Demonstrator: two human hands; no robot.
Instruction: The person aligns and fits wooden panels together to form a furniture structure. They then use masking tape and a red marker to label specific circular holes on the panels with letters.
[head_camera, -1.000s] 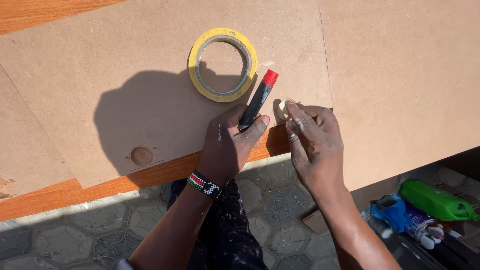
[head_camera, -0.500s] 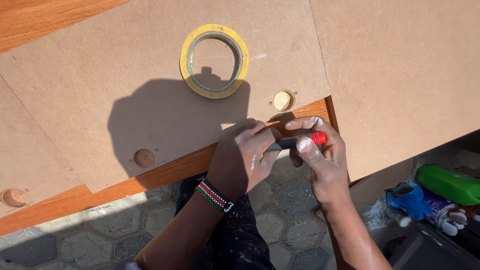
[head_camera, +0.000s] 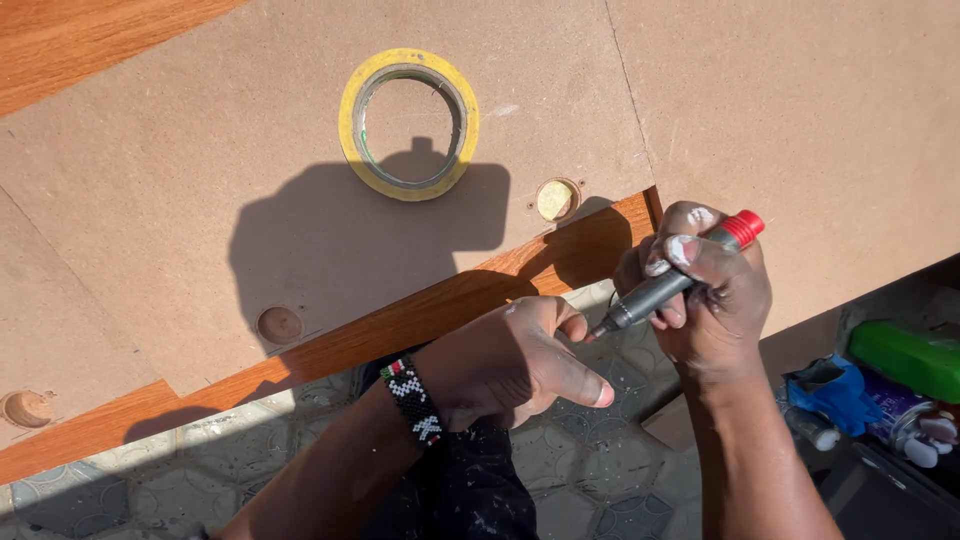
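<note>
Right hand (head_camera: 712, 292) grips marker (head_camera: 668, 285); fingers hide its barrel.

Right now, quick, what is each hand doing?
Left hand: curled loosely, holding nothing that shows.
Right hand: closed around a grey marker with a red end.
</note>
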